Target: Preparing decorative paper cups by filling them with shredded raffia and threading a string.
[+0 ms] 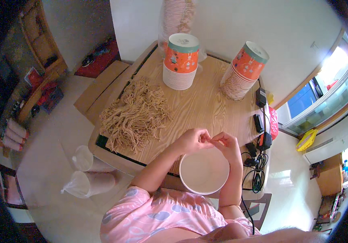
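Note:
A white paper tub (204, 173) stands at the near edge of the table, its round mouth turned up toward me. Over its far rim my left hand (193, 140) and my right hand (228, 146) meet, fingertips pinched together. What lies between the fingers is too small to make out. My right wrist passes close along the tub's right side. To the left of my hands a loose heap of tan twisted cords (135, 115) spreads over the table.
Upside-down stacks of orange and green paper tubs (181, 60) (247, 67) stand at the back, near a tall bagged stack (178, 18). Black adapters and coiled cables (258, 174) line the right edge of the wood-grain table (200, 107). Bagged tubs (97, 184) lie on the floor at left.

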`<action>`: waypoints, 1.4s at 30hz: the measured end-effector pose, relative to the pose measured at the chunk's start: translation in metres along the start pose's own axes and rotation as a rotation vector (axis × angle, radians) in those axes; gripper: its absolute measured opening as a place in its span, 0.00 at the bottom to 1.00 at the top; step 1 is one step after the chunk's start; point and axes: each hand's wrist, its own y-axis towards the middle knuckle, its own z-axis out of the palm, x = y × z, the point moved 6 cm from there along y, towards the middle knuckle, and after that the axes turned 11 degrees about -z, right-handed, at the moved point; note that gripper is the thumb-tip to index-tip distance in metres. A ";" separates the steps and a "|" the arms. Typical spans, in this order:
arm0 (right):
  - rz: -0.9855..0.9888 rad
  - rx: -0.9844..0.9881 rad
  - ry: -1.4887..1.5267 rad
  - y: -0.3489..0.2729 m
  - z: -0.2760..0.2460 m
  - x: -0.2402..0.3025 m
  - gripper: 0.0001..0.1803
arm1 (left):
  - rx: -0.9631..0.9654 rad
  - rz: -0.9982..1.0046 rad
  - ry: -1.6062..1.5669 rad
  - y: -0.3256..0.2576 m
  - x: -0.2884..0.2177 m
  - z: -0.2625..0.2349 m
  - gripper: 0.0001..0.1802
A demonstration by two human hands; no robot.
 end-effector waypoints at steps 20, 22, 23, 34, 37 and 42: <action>-0.088 -0.012 -0.058 0.000 -0.003 0.002 0.05 | -0.172 0.005 0.106 0.004 0.002 -0.003 0.06; -0.096 -0.009 -0.061 0.000 0.000 0.009 0.05 | -0.149 -0.050 0.058 0.004 0.003 -0.003 0.05; -0.095 -0.009 -0.061 0.000 -0.001 0.006 0.05 | -0.148 -0.050 0.058 0.006 0.006 -0.002 0.05; -0.084 -0.048 -0.172 -0.001 -0.007 -0.001 0.05 | 0.004 -0.083 -0.301 0.007 0.013 0.001 0.07; -0.119 -0.050 -0.169 -0.001 -0.007 -0.003 0.06 | -0.033 -0.059 -0.286 0.007 0.014 0.001 0.07; -0.094 -0.036 -0.171 -0.003 -0.004 0.002 0.05 | -0.027 -0.070 -0.226 0.011 0.019 0.001 0.07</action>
